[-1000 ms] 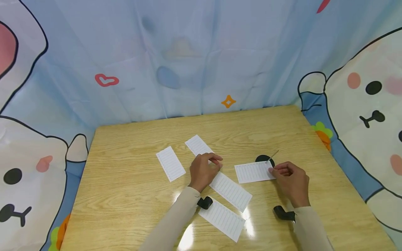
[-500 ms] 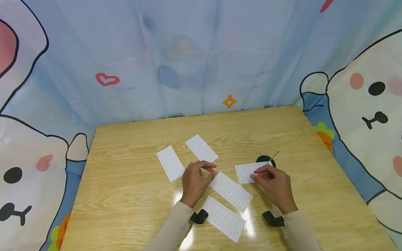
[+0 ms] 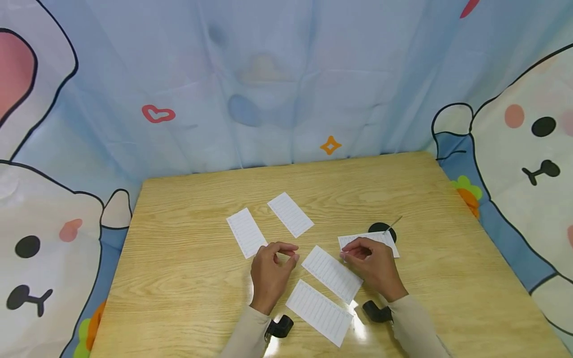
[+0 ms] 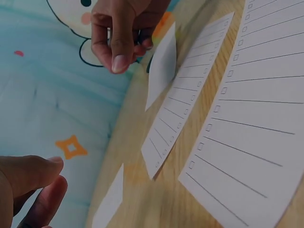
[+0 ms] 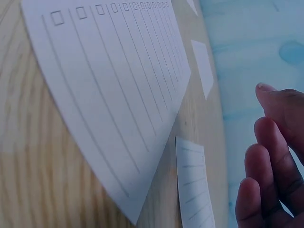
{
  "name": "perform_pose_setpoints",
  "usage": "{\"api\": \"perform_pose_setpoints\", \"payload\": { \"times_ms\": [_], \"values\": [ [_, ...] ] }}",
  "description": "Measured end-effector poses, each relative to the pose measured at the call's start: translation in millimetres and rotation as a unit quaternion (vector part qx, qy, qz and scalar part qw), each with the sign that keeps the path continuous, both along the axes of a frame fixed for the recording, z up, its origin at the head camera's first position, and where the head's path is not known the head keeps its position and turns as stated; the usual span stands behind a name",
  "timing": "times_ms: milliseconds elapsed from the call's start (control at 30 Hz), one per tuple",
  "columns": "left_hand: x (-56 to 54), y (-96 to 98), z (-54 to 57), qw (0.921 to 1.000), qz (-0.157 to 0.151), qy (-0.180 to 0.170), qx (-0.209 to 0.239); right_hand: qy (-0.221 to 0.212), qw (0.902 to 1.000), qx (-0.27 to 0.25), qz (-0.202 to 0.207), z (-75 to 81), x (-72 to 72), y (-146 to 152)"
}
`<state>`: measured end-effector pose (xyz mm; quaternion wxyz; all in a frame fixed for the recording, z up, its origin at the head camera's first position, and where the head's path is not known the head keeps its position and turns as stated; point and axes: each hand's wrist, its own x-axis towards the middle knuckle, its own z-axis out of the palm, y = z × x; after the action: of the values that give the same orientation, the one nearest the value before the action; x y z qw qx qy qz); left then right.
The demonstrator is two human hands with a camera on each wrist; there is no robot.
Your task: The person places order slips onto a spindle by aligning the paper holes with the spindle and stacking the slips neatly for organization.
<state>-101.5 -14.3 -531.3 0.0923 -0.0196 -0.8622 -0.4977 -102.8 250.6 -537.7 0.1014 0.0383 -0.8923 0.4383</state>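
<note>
A centre card (image 3: 332, 274) lies flat and aslant between a person's two hands, its white face ruled with lines and edged with small checkboxes, as the wrist views show. Just below it, at nearly the same slant, lies a lower card (image 3: 320, 313) of the same ruled kind, a narrow strip of wood showing between the two. A right card (image 3: 388, 239) lies partly beneath the right hand (image 3: 376, 266) in the head view, its upper corner over part of a black disc (image 3: 379, 226), where a thin stick (image 3: 395, 223) slants up and away.

The right hand's fingers are loosely bent, thumb and fingertips near one another, grasping nothing. The left hand (image 3: 271, 276) is likewise free of any load, forefinger and thumb almost meeting in the left wrist view. Its knuckles overlap the corner of a left card (image 3: 246, 232); whether they touch it cannot be told. Farther back, an upper card (image 3: 290, 215) lies tilted, apart from the others.

All five cards rest on a wood-grain table (image 3: 188, 214). Pale sleeves cover both arms, and a black device (image 3: 281, 326) juts from the left wrist, a matching one from the right. Behind hangs a light-blue curtain (image 3: 268, 49) printed with white cartoon animals, a red heart (image 3: 158, 114) and an orange star (image 3: 331, 145).
</note>
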Motion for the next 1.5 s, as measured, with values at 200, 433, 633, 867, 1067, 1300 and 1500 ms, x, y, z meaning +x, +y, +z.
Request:
{"api": "perform_pose_setpoints", "payload": {
  "times_ms": [200,433,633,867,1067,1300,1500],
  "values": [
    [12.5,0.4,-3.8,0.9997,0.017,-0.015,0.001,0.017,0.9989,0.0,0.044,1.4,-7.4,-10.1],
    [27.3,7.3,-10.7,0.999,0.017,-0.041,0.001,-0.005,0.9955,0.013,0.094,4.3,-14.8,-23.3],
    [34.0,11.7,-16.3,0.998,0.012,-0.061,-0.005,-0.007,0.9923,0.024,0.121,2.2,-20.8,-32.9],
    [39.1,11.5,-19.5,0.9965,0.006,-0.083,0.0,-0.016,0.9872,0.056,0.148,-1.5,-29.0,-40.4],
    [39.8,9.0,-23.6,0.9962,0.005,-0.087,0.005,-0.04,0.9793,0.109,0.166,-0.7,-33.0,-45.6],
    [40.6,9.4,-26.3,0.9953,0.003,-0.097,0.01,-0.057,0.9728,0.149,0.168,-2.2,-36.8,-49.0],
    [41.2,9.4,-26.9,0.9946,0.001,-0.102,0.015,-0.063,0.9693,0.16,0.176,-3.8,-41.7,-49.9]
  ]
}}
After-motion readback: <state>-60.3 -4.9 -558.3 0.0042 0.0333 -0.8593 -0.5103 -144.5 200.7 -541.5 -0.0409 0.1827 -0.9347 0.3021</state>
